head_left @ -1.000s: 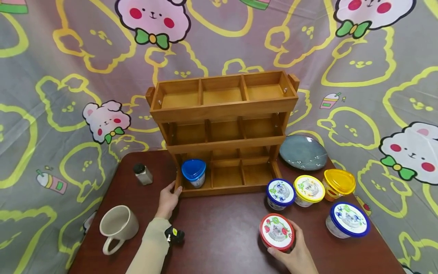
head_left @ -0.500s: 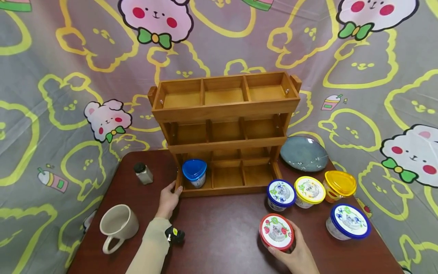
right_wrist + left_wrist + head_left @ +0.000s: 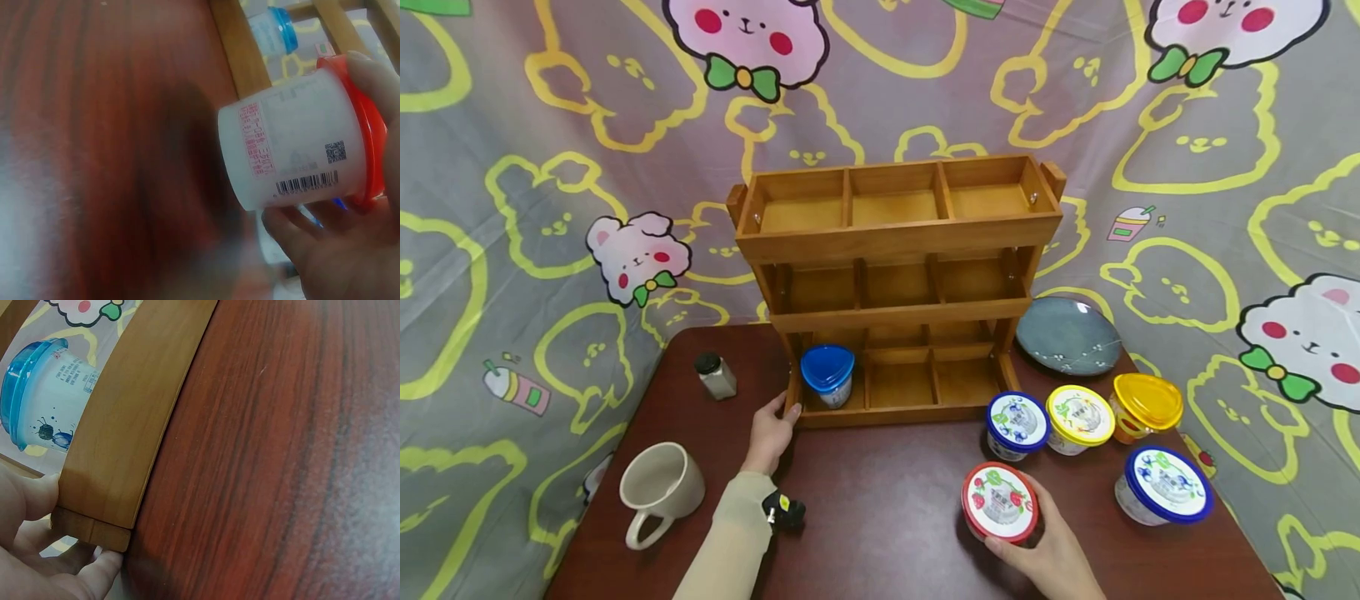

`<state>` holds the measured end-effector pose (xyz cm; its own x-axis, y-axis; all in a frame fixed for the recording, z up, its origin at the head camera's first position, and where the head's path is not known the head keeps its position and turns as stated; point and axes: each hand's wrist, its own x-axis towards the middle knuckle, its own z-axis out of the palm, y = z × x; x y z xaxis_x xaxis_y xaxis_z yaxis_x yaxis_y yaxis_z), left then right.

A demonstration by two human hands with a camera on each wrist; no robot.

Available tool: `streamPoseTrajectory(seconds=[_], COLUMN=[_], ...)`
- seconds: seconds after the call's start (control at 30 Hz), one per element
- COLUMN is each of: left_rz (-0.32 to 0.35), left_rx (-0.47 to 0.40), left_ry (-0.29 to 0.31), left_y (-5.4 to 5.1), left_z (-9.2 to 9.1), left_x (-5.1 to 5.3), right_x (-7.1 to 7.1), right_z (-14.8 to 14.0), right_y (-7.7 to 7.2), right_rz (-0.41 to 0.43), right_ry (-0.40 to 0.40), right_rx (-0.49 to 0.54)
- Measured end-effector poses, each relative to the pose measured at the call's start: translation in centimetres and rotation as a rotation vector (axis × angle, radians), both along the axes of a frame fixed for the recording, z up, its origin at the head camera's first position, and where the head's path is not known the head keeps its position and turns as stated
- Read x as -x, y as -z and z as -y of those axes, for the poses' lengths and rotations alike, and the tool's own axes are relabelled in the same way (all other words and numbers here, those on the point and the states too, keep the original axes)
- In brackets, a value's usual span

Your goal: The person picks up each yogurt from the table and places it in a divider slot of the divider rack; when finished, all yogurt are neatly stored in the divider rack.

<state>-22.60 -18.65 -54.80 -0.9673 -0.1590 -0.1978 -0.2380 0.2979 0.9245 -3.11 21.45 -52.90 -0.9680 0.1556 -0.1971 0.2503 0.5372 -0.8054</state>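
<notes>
My right hand [image 3: 1047,542] grips a white plastic tub with a red strawberry-print lid [image 3: 999,502], held upright above the table. Its barcode and QR code face the right wrist camera [image 3: 294,144]. With thumb and fingers my left hand [image 3: 772,435] holds the front left corner of a three-tier wooden shelf [image 3: 898,237]. In the left wrist view the thumb [image 3: 39,497] presses the inner side of the front board [image 3: 131,419]. A blue-lidded cup [image 3: 827,373] stands in the bottom tier's left compartment.
Right of the shelf stand a small blue-lidded tub [image 3: 1017,425], a yellow-lidded tub [image 3: 1079,419], an orange-lidded container [image 3: 1146,402] and a larger blue-lidded tub [image 3: 1165,486]. A grey-blue plate [image 3: 1067,336] lies behind them. At left are a beige mug [image 3: 662,483] and a black-capped jar [image 3: 716,377].
The red-lidded tub has shifted slightly left and away from me in my right hand. My left hand keeps its hold on the shelf corner. The head view has shifted a little.
</notes>
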Motion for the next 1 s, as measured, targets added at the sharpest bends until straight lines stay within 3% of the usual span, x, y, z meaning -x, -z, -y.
streamPoseTrajectory(seconds=[0.27,0.53,0.67,0.9,1.0], left_rz=[-0.001,-0.011,-0.013,-0.020,-0.019], left_rx=[0.005,-0.002,-0.002,-0.007,-0.009], left_ry=[-0.004,0.002,0.001,0.000,0.001], left_y=[0.1,0.4,0.3,0.2,0.2], left_z=[0.0,0.1,0.1,0.0,0.0], left_x=[0.0,0.1,0.1,0.0,0.0], right_x=[0.8,2.5,3.8,7.3,9.0], right_z=[0.4,1.0,1.4,1.7,1.8], right_y=[-1.4,-3.3,-4.9,-7.1,-8.1], right_rz=[-0.113,-0.153,-0.167,-0.313,-0.330], right_ry=[-0.075,-0.135,-0.170,-0.311,-0.376], right_rx=[-0.027,0.159,0.137,0.110,0.093])
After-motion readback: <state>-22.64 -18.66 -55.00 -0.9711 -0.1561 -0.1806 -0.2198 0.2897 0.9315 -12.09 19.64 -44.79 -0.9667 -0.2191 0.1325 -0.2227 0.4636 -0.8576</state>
